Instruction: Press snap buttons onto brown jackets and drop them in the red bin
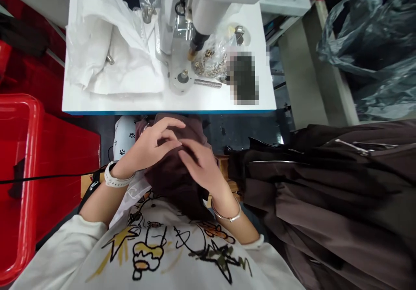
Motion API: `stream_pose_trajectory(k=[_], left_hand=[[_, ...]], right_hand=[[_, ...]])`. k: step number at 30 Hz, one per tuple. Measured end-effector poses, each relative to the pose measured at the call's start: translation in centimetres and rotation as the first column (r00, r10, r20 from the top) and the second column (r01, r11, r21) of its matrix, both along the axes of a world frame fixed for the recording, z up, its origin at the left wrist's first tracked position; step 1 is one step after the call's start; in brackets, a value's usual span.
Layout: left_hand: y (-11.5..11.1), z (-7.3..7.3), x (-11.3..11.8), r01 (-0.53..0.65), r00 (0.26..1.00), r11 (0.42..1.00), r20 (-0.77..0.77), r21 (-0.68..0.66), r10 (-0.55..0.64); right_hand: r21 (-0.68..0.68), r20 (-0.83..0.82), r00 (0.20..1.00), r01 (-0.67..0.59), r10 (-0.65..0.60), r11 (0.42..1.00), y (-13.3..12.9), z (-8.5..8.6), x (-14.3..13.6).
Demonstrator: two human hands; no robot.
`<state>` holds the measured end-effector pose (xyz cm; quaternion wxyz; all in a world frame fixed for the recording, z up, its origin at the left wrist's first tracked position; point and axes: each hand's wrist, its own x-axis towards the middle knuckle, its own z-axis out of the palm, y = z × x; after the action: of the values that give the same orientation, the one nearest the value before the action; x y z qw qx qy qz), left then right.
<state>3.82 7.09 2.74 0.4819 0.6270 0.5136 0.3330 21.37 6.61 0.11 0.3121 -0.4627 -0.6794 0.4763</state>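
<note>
A dark brown cloth point(169, 173) lies over my lap, below the table's front edge. Above its left part is my left hand point(159, 140), fingers bent and spread apart, with no object visible between them. My right hand point(201, 162) comes in from the other side, its thumb apart from its fingers and nothing visible in its grasp. The fingertips of both hands nearly meet over the cloth; whether they touch is unclear. On the white table point(130, 102) stands a machine point(183, 75), with a metal spring point(208, 83) beside its base.
White plastic wrapping point(130, 73) covers the table's left part. Small metal pieces point(209, 64) lie in a clear bag right of the machine, near a pixelated dark patch. A red bin point(30, 151) stands at left. Brown garments point(325, 186) are heaped at right, below a grey plastic bag point(367, 34).
</note>
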Motion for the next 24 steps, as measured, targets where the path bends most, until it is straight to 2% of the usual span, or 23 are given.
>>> stream_pose_trajectory(k=[1,2,4,6,8,10,12,16,18,21,24], left_hand=[[0.4,0.5,0.0,0.006,1.000,1.000,-0.025,0.027,-0.006],[0.8,0.8,-0.1,0.028,0.997,0.999,-0.067,0.039,-0.026],[1.7,0.5,-0.5,0.131,0.975,0.991,-0.181,0.017,-0.126],[2.4,-0.5,-1.2,0.258,0.924,0.965,-0.278,-0.053,-0.263],[2.9,-1.2,-1.7,0.297,0.911,0.950,-0.271,-0.097,-0.312],[3.0,-1.2,-2.1,0.252,0.949,0.960,-0.162,-0.124,-0.270],[3.1,-0.5,-2.2,0.206,0.973,0.967,-0.069,-0.150,-0.218],[4.2,1.0,-2.0,0.165,0.983,0.975,-0.052,-0.151,-0.174],[5.2,1.2,-1.9,0.101,0.994,0.989,-0.030,-0.109,-0.105],[6.8,1.3,-1.8,0.004,1.000,0.998,-0.022,-0.058,-0.005],[8.0,1.6,-1.9,0.029,0.999,0.996,-0.037,-0.087,-0.033]], right_hand=[[-0.057,-0.019,0.995,-0.097,0.096,0.994,0.0,0.4,-0.2],[-0.107,-0.056,0.991,-0.129,0.124,0.986,0.1,0.6,-0.3],[-0.185,-0.149,0.987,-0.081,0.054,0.979,0.5,0.4,-0.3],[-0.255,-0.210,0.977,-0.074,0.020,0.964,1.1,0.0,0.1],[-0.302,-0.234,0.972,-0.101,0.029,0.948,1.8,-0.1,0.5],[-0.327,-0.238,0.971,-0.119,0.040,0.937,2.7,0.2,0.9],[-0.326,-0.221,0.972,-0.150,0.079,0.934,3.6,0.7,1.3],[-0.277,-0.125,0.961,-0.274,0.248,0.921,5.9,1.9,1.4],[-0.224,-0.097,0.972,-0.231,0.214,0.947,7.1,2.3,1.2],[-0.148,-0.122,0.988,-0.114,0.096,0.982,8.9,2.7,0.7],[-0.145,-0.146,0.976,-0.181,0.160,0.973,10.5,2.9,0.4]])
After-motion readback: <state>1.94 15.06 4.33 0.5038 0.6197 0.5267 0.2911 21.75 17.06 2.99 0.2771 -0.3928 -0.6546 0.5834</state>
